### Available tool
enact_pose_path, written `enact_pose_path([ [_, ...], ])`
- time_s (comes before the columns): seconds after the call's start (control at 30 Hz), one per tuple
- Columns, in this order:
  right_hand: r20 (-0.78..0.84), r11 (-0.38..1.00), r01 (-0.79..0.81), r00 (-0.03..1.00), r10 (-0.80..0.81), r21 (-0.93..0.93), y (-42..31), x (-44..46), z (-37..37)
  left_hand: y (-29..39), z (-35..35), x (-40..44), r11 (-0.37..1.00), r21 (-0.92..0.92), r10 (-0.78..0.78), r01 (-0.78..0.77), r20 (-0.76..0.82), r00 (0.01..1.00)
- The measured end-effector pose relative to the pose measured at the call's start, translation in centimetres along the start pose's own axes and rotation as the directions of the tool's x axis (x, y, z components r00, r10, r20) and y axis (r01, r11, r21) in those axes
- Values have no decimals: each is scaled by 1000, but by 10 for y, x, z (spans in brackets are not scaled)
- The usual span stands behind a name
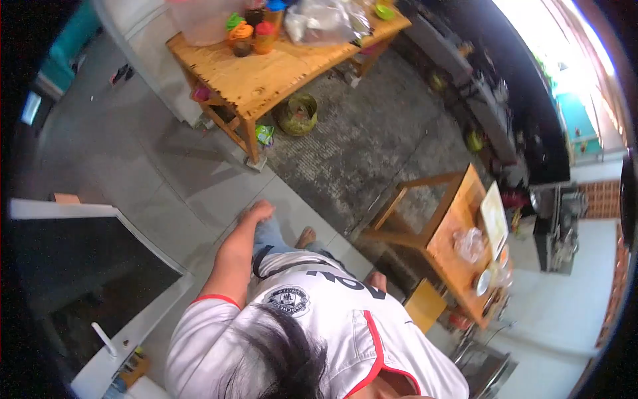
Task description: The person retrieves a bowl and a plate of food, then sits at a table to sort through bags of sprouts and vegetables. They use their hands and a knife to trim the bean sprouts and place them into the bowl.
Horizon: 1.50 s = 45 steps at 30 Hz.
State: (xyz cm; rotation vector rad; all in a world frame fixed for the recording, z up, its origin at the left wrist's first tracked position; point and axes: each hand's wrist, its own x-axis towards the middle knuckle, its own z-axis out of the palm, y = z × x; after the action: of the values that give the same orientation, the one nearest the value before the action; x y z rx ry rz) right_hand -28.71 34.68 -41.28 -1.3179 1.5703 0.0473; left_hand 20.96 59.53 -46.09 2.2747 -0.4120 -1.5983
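My left hand (261,210) hangs in front of my left leg, in blue jeans (268,234), its fingers looking loosely curled. Nothing shows in it, and it touches no furniture. Of my right hand (377,280) only a small part shows past the edge of my white shirt (339,292); its fingers are hidden. The right hand is nearest to a low wooden table (442,249), with a gap between them. A foot (306,237) shows on the tiled floor ahead of my body.
Ahead stands a wooden table (286,76) with orange-lidded bottles (240,38) and a plastic bag (319,23). A green gas cylinder (296,114) is on the dark floor beneath. On the right-hand table lie a white tray (494,216) and a clear bag (469,245). A white-framed door (66,210) is left.
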Motion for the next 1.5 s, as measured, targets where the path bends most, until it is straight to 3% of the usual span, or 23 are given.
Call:
enact_pose_path([
  [0.1,-74,973,106,993,-92,206,-112,-10,8,-16,-17,-7,999,-32,-21,27,166,986],
  [0.2,-138,811,546,838,-528,209,-150,-22,52,-49,-31,9,941,282,251,-189,-201,947],
  [0.27,-56,891,432,902,-429,136,-158,-27,103,-55,-77,-9,962,202,219,-186,-158,963],
  [0.3,-21,970,193,981,-192,149,-166,-34,139,-64,-106,-15,966,183,211,-185,-139,967],
  [0.33,56,988,147,987,-149,46,-169,-42,169,-79,-125,-11,979,147,168,-143,-175,970],
  [0.5,276,739,250,957,-90,-626,-183,-90,261,-175,-181,-7,1000,-4,9,-10,-187,982],
  [0.57,251,614,242,965,-73,-752,-203,-108,276,-190,-195,-55,997,-40,-71,60,-373,925],
  [0.63,224,640,217,972,-71,-738,-218,-112,277,-228,-190,-48,984,-31,-176,174,-243,954],
  [0.77,326,868,369,909,-261,-333,-285,-90,245,-261,-175,-59,964,21,-260,266,-145,955],
  [0.8,385,961,230,882,-273,155,-312,-73,231,-261,-174,-59,962,45,-259,268,-141,955],
  [0.83,216,840,529,840,-498,-119,-371,-118,242,-262,-172,-58,960,70,-261,271,-135,956],
  [0.87,153,787,614,774,-614,56,-413,-126,237,-262,-172,-53,967,73,-232,242,-129,964],
  [0.9,78,768,637,770,-633,-69,-476,-187,242,-261,-168,-45,974,79,-205,214,-118,972],
  [0.93,120,578,798,566,-816,171,-513,-219,240,-257,-169,-40,979,88,-175,185,-107,979],
  [0.97,10,629,577,733,-680,521,-552,-274,243,-249,-170,-40,985,82,-137,151,-153,979],
  [1.0,119,325,650,341,-933,687,-572,-299,232,-237,-171,-41,990,79,-98,115,-196,976],
  [1.07,198,247,462,153,-968,852,-606,-397,231,-208,-176,-52,992,94,-61,80,-188,980],
  [1.1,255,199,375,-107,-961,906,-612,-429,224,-187,-186,-66,991,112,-62,78,-139,988],
  [1.17,296,174,293,-446,-845,940,-619,-476,210,-167,-181,-74,990,127,-48,64,-126,991],
  [1.23,259,116,249,-680,-686,962,-614,-502,198,-162,-162,-69,990,139,-8,36,-199,980],
  [1.33,141,104,97,-770,-622,990,-592,-508,183,-161,-136,-49,965,260,1,33,-128,992],
  [1.43,239,68,254,-738,-631,965,-555,-495,119,-186,-99,-2,866,496,144,-71,-109,984],
  [1.5,224,-53,357,-688,-690,933,-507,-489,67,-155,-94,-18,794,607,-12,-14,38,999],
])
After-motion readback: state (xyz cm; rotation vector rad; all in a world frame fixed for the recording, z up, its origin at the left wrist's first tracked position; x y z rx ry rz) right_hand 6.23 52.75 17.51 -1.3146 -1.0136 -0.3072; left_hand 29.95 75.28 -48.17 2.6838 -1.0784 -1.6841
